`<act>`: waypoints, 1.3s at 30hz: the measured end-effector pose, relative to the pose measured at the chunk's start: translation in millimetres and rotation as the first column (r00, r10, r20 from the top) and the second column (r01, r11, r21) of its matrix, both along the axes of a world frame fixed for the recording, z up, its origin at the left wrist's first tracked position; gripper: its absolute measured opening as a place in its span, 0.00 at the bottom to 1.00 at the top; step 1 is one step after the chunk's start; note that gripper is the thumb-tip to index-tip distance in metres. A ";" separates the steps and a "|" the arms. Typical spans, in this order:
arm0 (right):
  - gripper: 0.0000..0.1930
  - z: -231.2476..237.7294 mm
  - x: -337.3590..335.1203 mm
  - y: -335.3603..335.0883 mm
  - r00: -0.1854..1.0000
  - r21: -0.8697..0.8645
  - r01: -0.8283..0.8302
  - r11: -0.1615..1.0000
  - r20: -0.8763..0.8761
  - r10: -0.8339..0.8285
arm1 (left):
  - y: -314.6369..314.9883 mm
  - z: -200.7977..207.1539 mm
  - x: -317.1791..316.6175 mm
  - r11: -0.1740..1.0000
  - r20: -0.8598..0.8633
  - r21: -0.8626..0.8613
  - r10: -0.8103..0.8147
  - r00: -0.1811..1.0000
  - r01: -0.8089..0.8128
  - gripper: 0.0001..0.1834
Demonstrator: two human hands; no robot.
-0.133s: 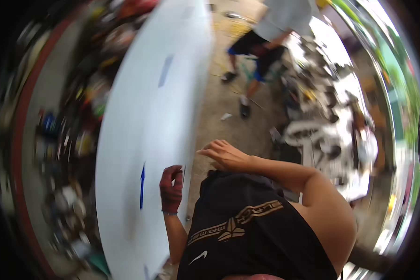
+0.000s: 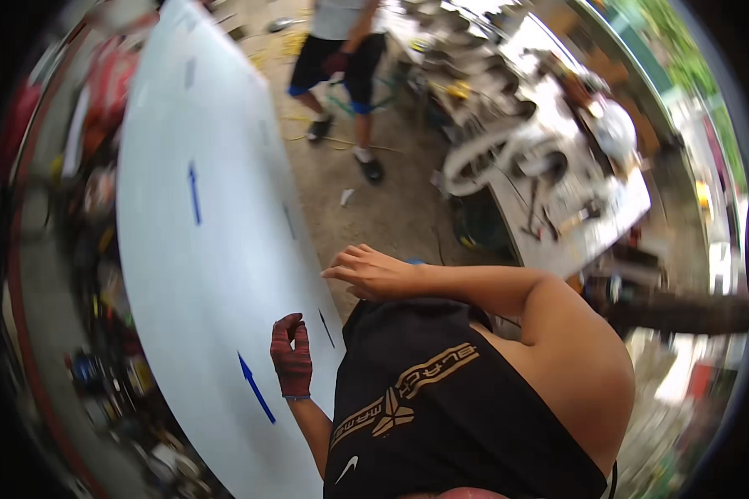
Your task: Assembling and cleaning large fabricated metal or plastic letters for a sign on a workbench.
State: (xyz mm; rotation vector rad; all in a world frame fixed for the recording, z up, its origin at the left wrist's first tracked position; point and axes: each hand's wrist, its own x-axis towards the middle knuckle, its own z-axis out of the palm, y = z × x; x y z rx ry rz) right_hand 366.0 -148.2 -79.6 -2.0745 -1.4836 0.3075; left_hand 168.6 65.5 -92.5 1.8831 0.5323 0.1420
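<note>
A long, pale bluish-white sheet (image 2: 216,274) printed with blue arrows stretches away from me on the left. Over its near right part is my left hand (image 2: 291,359), in a dark red knitted glove. Its fingers curl toward the thumb in a loose pinch, and whether anything small sits between the tips is hidden. Bare, my right hand (image 2: 370,272) hovers by the sheet's right edge, the forearm crossing in front of my body. Its fingers stretch out loosely, apart from one another, and hold nothing. Whether either hand touches the sheet I cannot tell.
A co-worker (image 2: 341,58) in dark shorts stands farther off, beyond the sheet's right side. To the right, a white-topped table (image 2: 574,237) carries hand tools and curved grey metal pieces. Assorted clutter (image 2: 112,374) lines the sheet's left side. A white scrap (image 2: 346,197) lies on the floor.
The whole view has swung, so the sheet, co-worker and table appear farther left. Both hands keep nearly the same poses.
</note>
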 end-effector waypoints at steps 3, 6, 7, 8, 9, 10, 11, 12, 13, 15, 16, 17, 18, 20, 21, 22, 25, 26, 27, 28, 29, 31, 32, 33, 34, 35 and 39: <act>0.29 30.6 1.5 -82.3 0.977 0.102 0.205 0.973 0.034 -0.209 | -49.9 50.0 45.7 0.960 -0.018 0.108 -0.259 0.966 0.260 0.11; 0.28 20.8 -19.3 -122.9 0.911 0.134 0.404 0.905 0.031 -0.411 | -71.1 75.0 73.0 0.859 -0.099 0.232 -0.446 0.890 0.456 0.12; 0.29 15.0 -21.3 -134.0 0.895 0.124 0.445 0.887 -0.018 -0.447 | -76.4 74.2 85.8 0.830 -0.120 0.248 -0.485 0.866 0.499 0.12; 0.30 10.3 -24.0 -146.5 0.878 0.110 0.478 0.871 -0.067 -0.474 | -83.2 71.0 96.2 0.834 -0.132 0.217 -0.489 0.862 0.507 0.13; 0.30 5.4 -25.4 -162.6 0.866 0.117 0.499 0.859 -0.082 -0.492 | -96.3 66.5 105.1 0.820 -0.148 0.223 -0.506 0.849 0.528 0.13; 0.30 0.5 -27.1 -179.2 0.852 0.107 0.523 0.846 -0.095 -0.515 | -110.3 60.8 113.3 0.822 -0.130 0.208 -0.513 0.848 0.530 0.13; 0.30 -3.0 -31.1 -195.8 0.836 0.095 0.547 0.832 -0.108 -0.538 | -124.4 56.2 120.2 0.824 -0.113 0.191 -0.521 0.846 0.533 0.13; 0.30 -6.3 -31.7 -212.1 0.825 0.101 0.564 0.820 -0.121 -0.552 | -141.7 50.6 126.4 0.813 -0.116 0.181 -0.541 0.833 0.553 0.13; 0.29 -8.4 -31.3 -230.6 0.806 0.086 0.591 0.802 -0.084 -0.586 | -160.6 43.1 133.3 0.781 -0.074 0.171 -0.598 0.798 0.601 0.14; 0.29 -10.5 -38.1 -263.4 0.783 0.071 0.622 0.779 -0.051 -0.620 | -196.7 31.7 136.5 0.694 -0.157 0.155 -0.686 0.711 0.703 0.15; 0.28 -11.4 -42.6 -277.5 0.746 0.078 0.666 0.742 -0.063 -0.663 | -205.4 18.1 135.0 0.628 -0.176 0.166 -0.740 0.649 0.761 0.16; 0.28 -11.1 -46.1 -293.8 0.704 0.082 0.710 0.700 -0.070 -0.706 | -219.8 19.4 135.6 0.563 -0.251 0.174 -0.768 0.590 0.808 0.16; 0.27 -9.2 -52.2 -306.4 0.674 0.082 0.739 0.669 -0.091 -0.733 | -229.1 15.2 136.5 0.524 -0.277 0.158 -0.790 0.547 0.837 0.16; 0.27 -11.8 -63.1 -327.2 0.630 0.089 0.776 0.624 -0.082 -0.772 | -242.0 8.8 139.1 0.480 -0.301 0.143 -0.812 0.500 0.865 0.16; 0.27 -12.5 -68.6 -334.8 0.592 0.097 0.805 0.585 -0.078 -0.802 | -247.7 7.1 142.5 0.445 -0.300 0.166 -0.827 0.475 0.880 0.17; 0.27 -12.6 -72.5 -342.9 0.570 0.091 0.821 0.563 -0.076 -0.818 | -252.6 6.2 146.6 0.411 -0.301 0.190 -0.840 0.451 0.892 0.17; 0.26 -4.2 -82.4 -352.5 0.503 0.068 0.863 0.500 -0.053 -0.862 | -261.1 8.6 162.8 0.376 -0.301 0.197 -0.856 0.421 0.905 0.17; 0.25 -2.1 -84.0 -353.5 0.488 0.060 0.873 0.485 -0.052 -0.872 | -263.1 7.2 168.4 0.362 -0.294 0.210 -0.863 0.412 0.908 0.17; 0.25 -0.6 -86.9 -351.8 0.487 0.060 0.873 0.484 -0.055 -0.872 | -262.8 6.5 172.5 0.360 -0.297 0.210 -0.862 0.410 0.909 0.17; 0.24 0.4 -89.2 -348.8 0.465 0.061 0.885 0.462 -0.063 -0.883 | -261.3 5.2 176.8 0.343 -0.282 0.229 -0.872 0.399 0.911 0.17; 0.24 2.5 -91.0 -347.7 0.440 0.061 0.898 0.436 -0.071 -0.895 | -263.1 7.3 182.0 0.322 -0.265 0.247 -0.884 0.384 0.914 0.18; 0.24 -1.5 -91.7 -343.1 0.436 0.058 0.899 0.433 -0.062 -0.898 | -266.1 12.8 192.0 0.326 -0.277 0.232 -0.881 0.384 0.916 0.18; 0.23 -4.0 -93.7 -337.5 0.434 0.055 0.901 0.431 -0.054 -0.899 | -265.0 14.0 193.7 0.330 -0.290 0.216 -0.877 0.384 0.919 0.18; 0.23 -5.2 -95.1 -332.1 0.431 0.049 0.902 0.429 -0.058 -0.901 | -262.6 14.1 194.3 0.328 -0.294 0.210 -0.877 0.379 0.921 0.18; 0.22 -5.4 -95.7 -326.3 0.444 0.043 0.896 0.443 -0.056 -0.894 | -259.6 14.0 194.4 0.317 -0.292 0.207 -0.883 0.367 0.926 0.18; 0.21 -3.7 -93.9 -321.6 0.458 0.039 0.889 0.457 -0.050 -0.887 | -256.1 15.4 196.4 0.307 -0.286 0.205 -0.889 0.357 0.929 0.18; 0.21 1.9 -84.6 -297.2 0.467 0.005 0.884 0.468 -0.072 -0.881 | -229.1 7.4 199.2 0.264 -0.268 0.211 -0.910 0.316 0.941 0.18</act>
